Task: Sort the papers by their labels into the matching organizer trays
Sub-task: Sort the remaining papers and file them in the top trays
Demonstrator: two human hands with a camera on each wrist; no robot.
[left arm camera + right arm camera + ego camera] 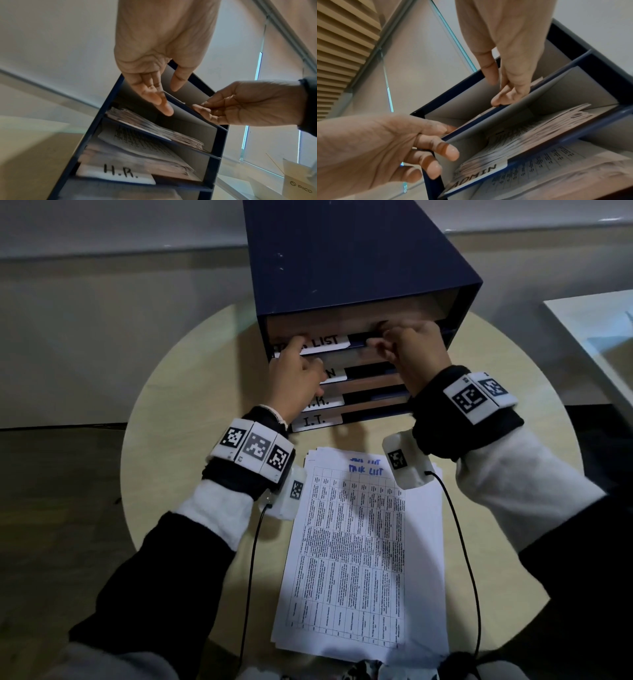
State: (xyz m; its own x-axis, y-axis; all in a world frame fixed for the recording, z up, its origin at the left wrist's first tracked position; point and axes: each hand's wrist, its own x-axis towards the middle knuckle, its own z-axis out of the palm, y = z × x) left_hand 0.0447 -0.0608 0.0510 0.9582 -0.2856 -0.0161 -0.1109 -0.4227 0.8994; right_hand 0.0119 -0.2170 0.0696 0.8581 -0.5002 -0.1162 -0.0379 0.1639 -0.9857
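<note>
head view: dark blue organizer (359,258) upright on round pale table (164,412), four trays stacked, front labels reading "...list", "...n", a blurred third, "i.t." from top down – both hands at the top tray (356,340)
left hand (296,378) at that tray's left front, fingertips over the start of the white label (322,344); fingers nearly straight, loosely fanned, nothing pinched
right hand (407,350) at the tray's right front edge, fingers bent onto the lip; whether a sheet sits under them – cannot tell
left wrist view: lower trays holding printed sheets, one tray tagged "h.r." (118,174)
right wrist view: "admin" tag (474,175) on the second tray, papers inside it
stack of papers (363,549) flat on table just in front of organizer, between the forearms, top sheet a printed grid headed "task list" in blue; untouched by either hand
white box edge (592,337) at far right
</note>
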